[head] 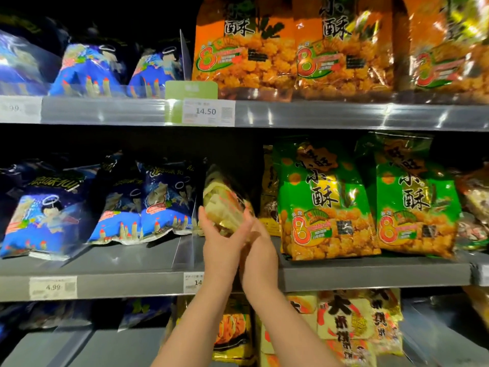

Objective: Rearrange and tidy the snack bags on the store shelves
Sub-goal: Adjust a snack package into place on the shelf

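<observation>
Both my hands hold a pale yellow-and-clear snack bag (223,198) over the middle shelf (370,275), in the gap between the blue bags and the green bags. My left hand (221,243) grips its lower left side. My right hand (258,243) presses its lower right side, wrists touching. The bag is tilted, its top leaning back to the left. Blue snack bags (164,205) stand to its left. A green bag (324,205) and a second green bag (415,200) stand to its right.
Orange bags (243,46) fill the top shelf at right, blue bags (90,70) at left, split by a clear divider (185,55). A 14.50 price tag (207,112) hangs on the top rail. Yellow and white bags (344,321) sit on the bottom shelf.
</observation>
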Tool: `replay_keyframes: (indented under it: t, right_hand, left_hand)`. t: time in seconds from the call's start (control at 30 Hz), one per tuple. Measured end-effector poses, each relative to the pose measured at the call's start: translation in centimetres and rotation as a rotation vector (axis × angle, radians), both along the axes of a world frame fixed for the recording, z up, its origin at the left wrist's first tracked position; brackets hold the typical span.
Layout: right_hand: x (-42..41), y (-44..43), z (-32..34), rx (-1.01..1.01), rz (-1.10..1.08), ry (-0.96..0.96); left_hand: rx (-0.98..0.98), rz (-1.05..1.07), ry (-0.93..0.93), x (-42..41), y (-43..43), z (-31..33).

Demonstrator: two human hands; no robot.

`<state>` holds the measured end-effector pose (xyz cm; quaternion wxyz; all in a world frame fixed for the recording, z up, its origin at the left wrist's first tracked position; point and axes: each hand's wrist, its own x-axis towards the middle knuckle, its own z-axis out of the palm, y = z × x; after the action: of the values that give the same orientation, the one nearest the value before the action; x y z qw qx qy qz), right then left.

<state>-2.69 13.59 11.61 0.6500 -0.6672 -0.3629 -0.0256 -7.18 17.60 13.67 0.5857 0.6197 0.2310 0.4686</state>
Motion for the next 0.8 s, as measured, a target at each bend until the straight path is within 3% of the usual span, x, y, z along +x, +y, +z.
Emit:
replay_keyframes:
  t: [0.13,0.2,0.27,0.37,0.43,0.53,0.8]
  right_hand:
    - [-0.7,-1.3,-2.1,-0.126,-0.001,-0.265]
    - [-0.9,-2.0,-1.7,-0.215,0.111,-0.259]
    - [-0.9,-2.6,-0.6,-0.127,0.256,-0.077]
    - [0.6,-2.0,1.7,0.167,0.283,0.403]
    - [2.7,-0.2,2.8,0.192,0.299,0.755]
    - [4.7,2.7,3.2,0.155,0.368,1.103]
    - [5.6,6.5,3.9,0.106,0.245,1.181]
  left_hand:
    - [-0.099,0.164,-0.095,-0.3,-0.7,-1.1]
    - [-0.111,0.207,-0.143,-0.9,-1.0,-1.1]
    - [-0.113,0.215,-0.207,-1.5,-1.0,-0.9]
    - [-0.03,0.268,-0.201,-2.6,-0.7,-0.4]
    - [0.015,0.322,-0.152,-3.0,-0.3,-0.3]
    - [0.043,0.367,-0.101,-3.4,0.2,-0.3]
    - [0.081,0.414,-0.095,-2.9,1.1,-0.8]
